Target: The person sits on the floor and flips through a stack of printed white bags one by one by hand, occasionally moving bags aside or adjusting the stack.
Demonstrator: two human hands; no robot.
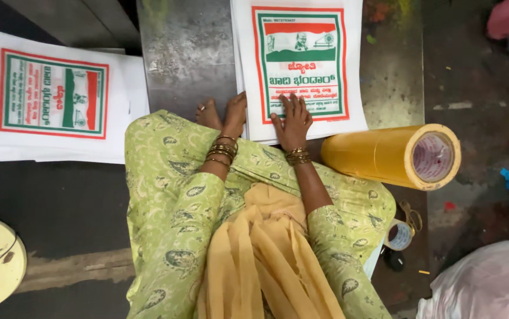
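Nearest the camera lie the person's lap in green patterned cloth and a pale orange pleated scarf (pixel 260 260) that hangs down the middle. Just to the right, tucked against the knee, sits a small roll of tape with a white core (pixel 400 235).

Past the knees, both forearms with gold bangles reach forward. The left hand (pixel 235 115) rests at the left edge of the stack of white printed bags with a red, white and green panel (pixel 301 65); its fingers point down along that edge, and whether its grip pinches a sheet cannot be told. A bare foot (pixel 208 115) shows just left of this hand. The right hand (pixel 291 123) lies flat on the lower part of the stack, fingers spread and pressing on the top bag, so its grip is open with nothing clasped. The stack runs away from both hands across a grey metal sheet (pixel 189 53).

Just right of the right hand, a large yellow roll of tape (pixel 393 155) lies on its side, touching the corner of the stack.

Well apart to the left lies a second pile of the same white printed bags (pixel 53 97), turned sideways on the dark floor (pixel 59 207).
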